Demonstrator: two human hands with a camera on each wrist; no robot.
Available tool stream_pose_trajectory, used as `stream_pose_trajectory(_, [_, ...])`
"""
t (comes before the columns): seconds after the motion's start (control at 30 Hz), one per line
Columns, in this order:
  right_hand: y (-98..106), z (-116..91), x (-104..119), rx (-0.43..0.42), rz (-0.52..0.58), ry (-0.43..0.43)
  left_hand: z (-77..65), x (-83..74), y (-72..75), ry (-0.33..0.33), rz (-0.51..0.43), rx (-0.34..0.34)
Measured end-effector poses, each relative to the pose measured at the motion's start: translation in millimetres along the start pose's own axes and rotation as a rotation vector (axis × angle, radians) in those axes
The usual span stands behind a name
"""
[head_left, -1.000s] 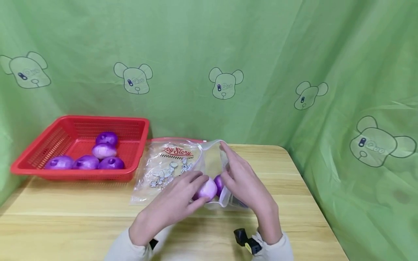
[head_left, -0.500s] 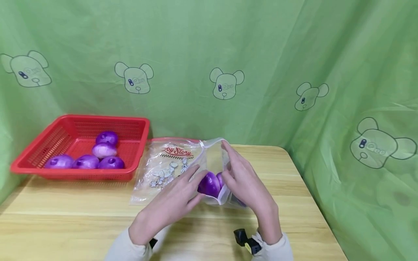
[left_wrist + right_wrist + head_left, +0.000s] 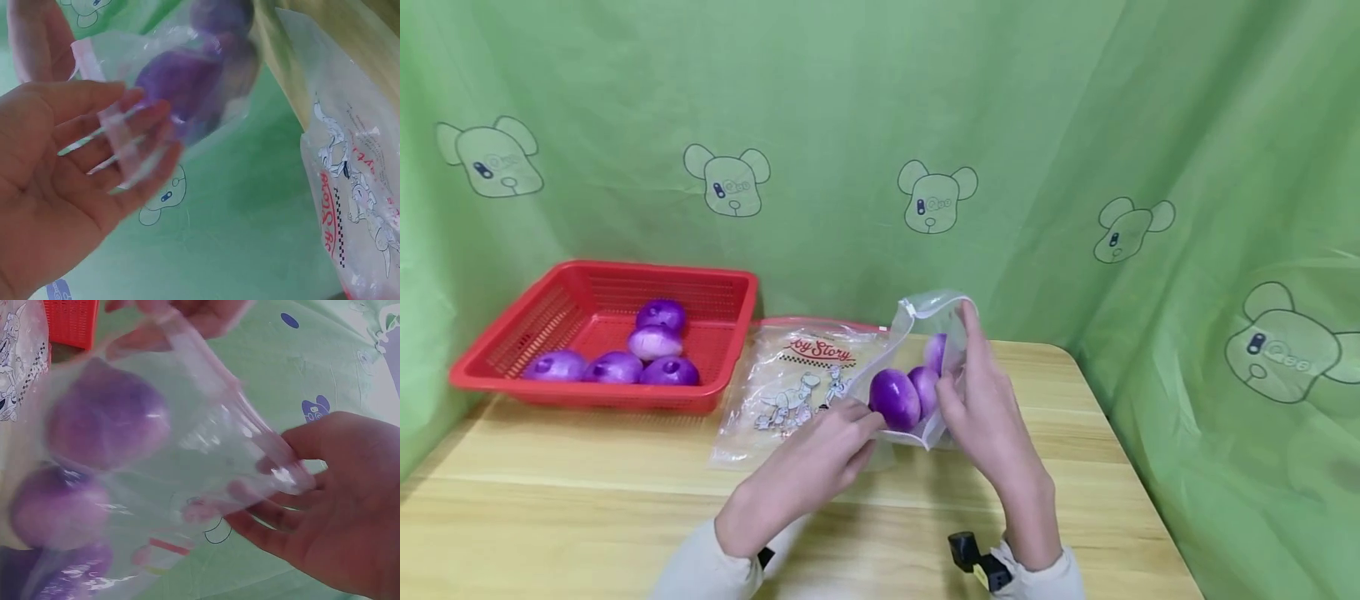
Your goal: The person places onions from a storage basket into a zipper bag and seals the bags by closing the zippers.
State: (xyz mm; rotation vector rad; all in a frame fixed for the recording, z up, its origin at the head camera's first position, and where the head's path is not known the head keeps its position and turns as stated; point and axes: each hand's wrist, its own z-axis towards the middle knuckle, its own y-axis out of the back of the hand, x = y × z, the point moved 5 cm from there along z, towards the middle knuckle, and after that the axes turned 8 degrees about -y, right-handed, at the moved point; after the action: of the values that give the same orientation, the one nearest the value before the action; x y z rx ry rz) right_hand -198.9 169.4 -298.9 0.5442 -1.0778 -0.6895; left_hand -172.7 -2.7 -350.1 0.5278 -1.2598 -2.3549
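A clear zip bag (image 3: 938,305) stands propped with its mouth gaping toward me, several purple onions (image 3: 895,400) inside. On its right rim my right hand (image 3: 992,417) grips, thumb in the mouth and fingers along the outside. My left hand (image 3: 816,454) holds the near left edge, fingers curled beside the nearest onion. Through the film in the right wrist view, the onions (image 3: 106,419) lie toward the bag's bottom, and the right fingertips (image 3: 262,531) are at the rim. The left wrist view has the left fingers (image 3: 156,119) across the bag's white zip edge.
Flat on the wooden table (image 3: 625,517), a second zip bag (image 3: 805,396) with red print and cartoon figures lies left of the held one. A red basket (image 3: 602,392) with several purple onions stands at the back left. Green curtains (image 3: 850,108) enclose the table's back and sides.
The left hand has let go of an onion, which now sits in the bag, and has moved to the bag's edge. Both hands have raised and tilted the bag, its onions shifting deeper.
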Motion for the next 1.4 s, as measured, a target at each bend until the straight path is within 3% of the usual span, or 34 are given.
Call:
stream_pose_trajectory(0.23, [9, -3, 5, -0.107, 0.010, 0.084, 4.3, -0.1, 14.7, -0.032, -0.022, -0.235])
stream_pose_trajectory(0.4, [15, -6, 11, -0.219, 0.025, 0.176, 3.3, 1.0, 24.3, -0.022, -0.044, -0.342])
stream_pose_trajectory(0.5, [15, -6, 10, -0.195, 0.000, 0.136, 2.7, 1.4, 27.6, -0.028, -0.059, -0.400])
stream_pose_trajectory(0.6, [15, -6, 9, -0.118, -0.037, 0.075, 1.9, 3.2, 29.0, -0.023, -0.057, -0.434])
stream_pose_trajectory(0.8, [14, -14, 6, 0.182, -0.034, 0.009, 1.1, 7.8, 30.6, -0.004, -0.079, -0.450])
stream_pose_trajectory(0.87, [15, -15, 6, 0.212, -0.038, 0.013, 1.2, 9.4, 31.4, 0.002, -0.094, -0.456])
stream_pose_trajectory(0.93, [18, -14, 6, 0.157, -0.044, 0.039, 0.9, 10.9, 32.4, 0.006, -0.099, -0.465])
stream_pose_trajectory(1.1, [29, -10, 9, -0.115, -0.026, 0.135, -1.1, 14.7, 34.2, 0.021, -0.090, -0.478])
stream_pose_trajectory(1.17, [32, -10, 9, -0.182, -0.026, 0.174, -1.4, 15.9, 32.2, 0.035, -0.081, -0.455])
stream_pose_trajectory(1.27, [32, -9, 9, -0.198, -0.049, 0.190, -0.9, 17.9, 25.5, 0.070, -0.058, -0.376])
stream_pose_trajectory(1.4, [28, -8, 2, -0.122, -0.081, 0.113, -0.4, 19.7, 17.2, 0.104, -0.008, -0.253])
